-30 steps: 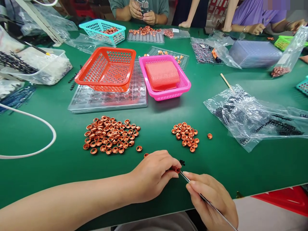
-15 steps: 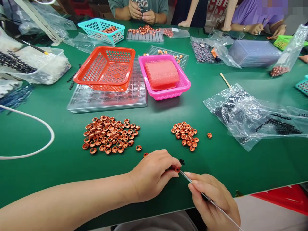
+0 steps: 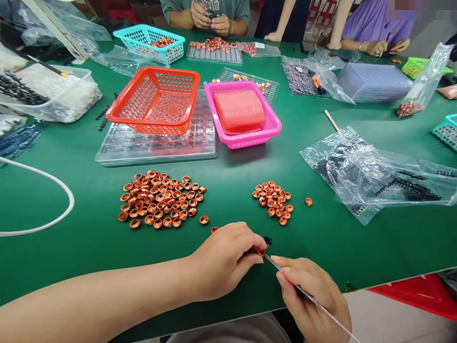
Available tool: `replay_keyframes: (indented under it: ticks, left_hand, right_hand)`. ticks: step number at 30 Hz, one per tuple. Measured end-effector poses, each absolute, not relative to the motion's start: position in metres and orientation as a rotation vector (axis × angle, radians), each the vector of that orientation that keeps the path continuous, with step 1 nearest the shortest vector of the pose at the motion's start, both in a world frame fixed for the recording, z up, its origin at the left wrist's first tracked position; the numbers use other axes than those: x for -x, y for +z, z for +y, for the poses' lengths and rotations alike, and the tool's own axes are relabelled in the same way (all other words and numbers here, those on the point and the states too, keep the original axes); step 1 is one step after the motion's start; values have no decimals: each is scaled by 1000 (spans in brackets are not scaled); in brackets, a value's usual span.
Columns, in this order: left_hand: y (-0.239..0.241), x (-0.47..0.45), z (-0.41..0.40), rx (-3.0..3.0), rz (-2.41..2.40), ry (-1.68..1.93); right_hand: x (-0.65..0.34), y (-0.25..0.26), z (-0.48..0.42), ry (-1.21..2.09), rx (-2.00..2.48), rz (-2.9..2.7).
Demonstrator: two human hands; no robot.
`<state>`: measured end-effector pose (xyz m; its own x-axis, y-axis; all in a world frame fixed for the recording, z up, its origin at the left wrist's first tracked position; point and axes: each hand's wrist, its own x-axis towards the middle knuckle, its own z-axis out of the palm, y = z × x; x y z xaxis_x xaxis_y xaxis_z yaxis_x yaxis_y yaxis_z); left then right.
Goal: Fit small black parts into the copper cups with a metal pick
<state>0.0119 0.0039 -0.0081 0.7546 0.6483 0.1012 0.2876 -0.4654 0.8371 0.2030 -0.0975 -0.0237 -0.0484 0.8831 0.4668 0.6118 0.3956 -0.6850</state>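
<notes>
Between the thumb and forefinger of my left hand (image 3: pixel 228 259) is a small copper-coloured cup (image 3: pixel 261 251), its hollow side turned toward my right. My right hand (image 3: pixel 316 297) grips a pair of slim metal tweezers (image 3: pixel 307 294), whose tips meet the cup; what they do inside it is too small to make out. Just beyond my left fingertips lie a few tiny black pieces (image 3: pixel 267 241). A large pile of similar copper cups (image 3: pixel 160 197) spreads to the left, and a smaller pile (image 3: pixel 273 200) sits ahead of my hands. One single cup (image 3: pixel 308 202) lies apart at the right.
A red basket (image 3: pixel 153 97) rests on stacked clear trays (image 3: pixel 157 155). Beside it, a pink basket (image 3: pixel 246 141) holds pink foam (image 3: pixel 240 108). Plastic bags with black parts (image 3: pixel 374 171) lie at right, a white cable (image 3: pixel 67 190) at left. Other people's hands (image 3: pixel 210 19) work across the green table.
The whole view has shifted slightly. Both hands keep their hold, the tweezers' tips still at the copper cup; the two prongs look closer together. Across the table, a person's hands at right have come together.
</notes>
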Motion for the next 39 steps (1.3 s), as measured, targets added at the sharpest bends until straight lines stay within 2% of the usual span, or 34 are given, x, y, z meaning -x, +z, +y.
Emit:
replay_keyframes:
  ticks: [34,39]
  left_hand:
    - [-9,-13,4,-2138,692,527]
    - [-9,-13,2,-2168,647,581]
  right_hand:
    - [-206,-25,-95,446,1253,-1754]
    - [-208,-25,-95,547,1233,-1716]
